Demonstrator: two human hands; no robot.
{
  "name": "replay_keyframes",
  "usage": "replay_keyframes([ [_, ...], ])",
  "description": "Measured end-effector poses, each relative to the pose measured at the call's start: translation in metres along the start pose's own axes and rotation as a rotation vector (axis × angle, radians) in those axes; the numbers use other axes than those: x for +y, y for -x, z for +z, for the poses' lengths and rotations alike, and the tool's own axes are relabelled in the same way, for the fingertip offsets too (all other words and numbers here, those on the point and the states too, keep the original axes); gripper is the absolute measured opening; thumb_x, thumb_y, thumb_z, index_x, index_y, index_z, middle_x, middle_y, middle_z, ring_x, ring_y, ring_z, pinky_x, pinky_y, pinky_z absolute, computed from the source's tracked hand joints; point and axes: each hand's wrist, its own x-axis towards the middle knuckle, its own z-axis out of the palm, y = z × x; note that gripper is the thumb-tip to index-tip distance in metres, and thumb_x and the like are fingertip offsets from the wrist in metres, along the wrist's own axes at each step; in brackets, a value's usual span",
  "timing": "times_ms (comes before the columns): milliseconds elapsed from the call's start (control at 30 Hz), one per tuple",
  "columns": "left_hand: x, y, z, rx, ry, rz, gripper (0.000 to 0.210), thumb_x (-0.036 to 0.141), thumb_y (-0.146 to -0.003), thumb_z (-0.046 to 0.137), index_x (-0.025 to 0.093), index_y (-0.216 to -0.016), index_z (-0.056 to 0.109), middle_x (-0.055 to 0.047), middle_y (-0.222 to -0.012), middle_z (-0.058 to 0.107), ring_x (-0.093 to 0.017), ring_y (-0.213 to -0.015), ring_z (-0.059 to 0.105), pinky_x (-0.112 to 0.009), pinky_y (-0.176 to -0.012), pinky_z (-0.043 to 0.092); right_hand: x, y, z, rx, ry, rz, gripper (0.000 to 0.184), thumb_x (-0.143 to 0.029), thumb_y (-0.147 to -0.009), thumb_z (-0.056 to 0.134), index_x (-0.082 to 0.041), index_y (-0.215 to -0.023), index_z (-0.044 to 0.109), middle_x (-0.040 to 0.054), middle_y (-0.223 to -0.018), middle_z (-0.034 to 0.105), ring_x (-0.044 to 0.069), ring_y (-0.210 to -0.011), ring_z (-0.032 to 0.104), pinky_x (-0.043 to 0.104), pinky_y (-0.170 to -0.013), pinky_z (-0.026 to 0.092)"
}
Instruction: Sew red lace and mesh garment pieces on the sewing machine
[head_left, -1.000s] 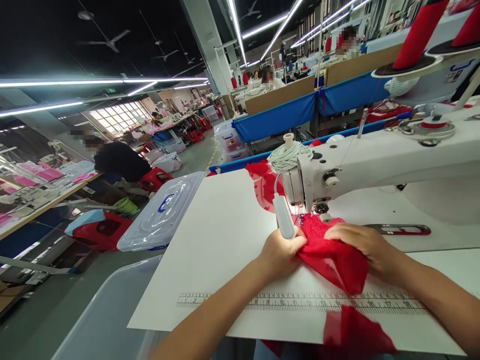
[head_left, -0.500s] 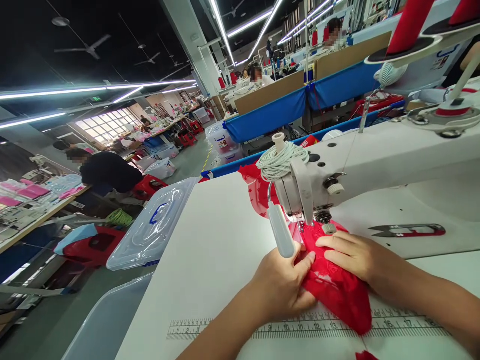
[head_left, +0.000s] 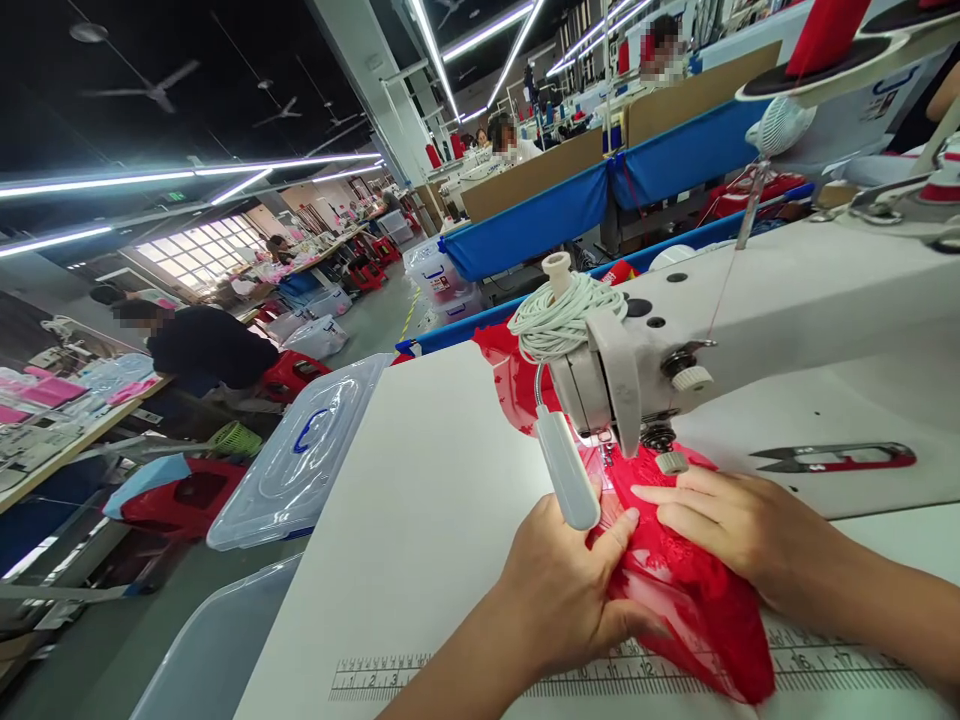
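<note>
Red lace fabric (head_left: 675,570) with sheer parts lies under the needle area of a white sewing machine (head_left: 787,320). Its near end drapes toward the table's front. My left hand (head_left: 562,580) is closed on the fabric's left edge, the thumb tip seeming to lie beneath the sheer layer. Some left fingers are hidden behind a small white lamp (head_left: 568,470). On the right side of the fabric, my right hand (head_left: 739,525) lies with fingers stretched toward the presser foot (head_left: 606,452); its thumb is hidden.
Thread snips (head_left: 836,458) lie on the machine bed. A printed ruler (head_left: 397,678) runs along the table front. Pale cord (head_left: 566,315) is coiled on the machine head. A clear lidded box (head_left: 300,450) stands left of the table. Other people sit at machines beyond.
The near part of the fabric has spread and shifted slightly right. My left thumb now extends farther under it. My view has turned a little; both hands stay beside the needle.
</note>
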Motion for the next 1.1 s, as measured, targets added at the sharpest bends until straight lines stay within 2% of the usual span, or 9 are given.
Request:
replay_keyframes([
  [433,0.0,0.002,0.002,0.015,-0.026,0.008,0.087,0.069,-0.098,0.003,0.018,-0.119,0.071,-0.014,-0.091,0.07,-0.025,-0.073,0.062,-0.035,-0.063,0.053,0.0,0.001,0.001,0.011,-0.005,0.012,0.024,-0.013,-0.098,0.038,-0.02,-0.089,0.059,0.0085,-0.095,0.071,0.021,-0.08,0.053,0.033,-0.066,0.041],
  [600,-0.002,0.004,0.006,0.037,-0.045,0.011,0.087,0.069,-0.098,0.005,0.017,-0.118,0.072,-0.015,-0.097,0.072,-0.025,-0.073,0.062,-0.037,-0.063,0.053,0.002,0.0,-0.001,-0.023,-0.032,0.021,0.025,-0.013,-0.097,0.038,-0.02,-0.086,0.059,0.0076,-0.084,0.067,0.02,-0.073,0.051,0.033,-0.063,0.041],
  [767,-0.005,0.004,0.008,0.015,-0.072,0.016,0.083,0.071,-0.098,0.012,0.018,-0.123,0.071,-0.017,-0.11,0.071,-0.026,-0.08,0.063,-0.037,-0.068,0.053,0.005,0.003,0.001,-0.043,0.002,0.017,0.027,-0.01,-0.095,0.037,-0.018,-0.095,0.063,0.0109,-0.103,0.073,0.023,-0.083,0.056,0.036,-0.068,0.046],
  [1000,-0.01,0.005,0.01,-0.001,-0.079,-0.005,0.081,0.07,-0.098,0.011,0.021,-0.129,0.067,-0.016,-0.115,0.069,-0.028,-0.096,0.062,-0.041,-0.083,0.053,0.008,0.002,0.001,-0.058,0.003,0.037,0.027,-0.007,-0.09,0.04,-0.02,-0.095,0.063,0.0095,-0.106,0.074,0.023,-0.087,0.059,0.035,-0.071,0.049],
  [1100,-0.011,0.004,0.009,-0.019,-0.087,-0.002,0.079,0.071,-0.098,0.015,0.021,-0.13,0.067,-0.017,-0.122,0.067,-0.028,-0.098,0.062,-0.042,-0.086,0.052,0.009,0.001,0.0,-0.057,0.008,0.034,0.032,-0.008,-0.092,0.04,-0.019,-0.108,0.064,0.0095,-0.11,0.074,0.024,-0.094,0.06,0.036,-0.075,0.05],
])
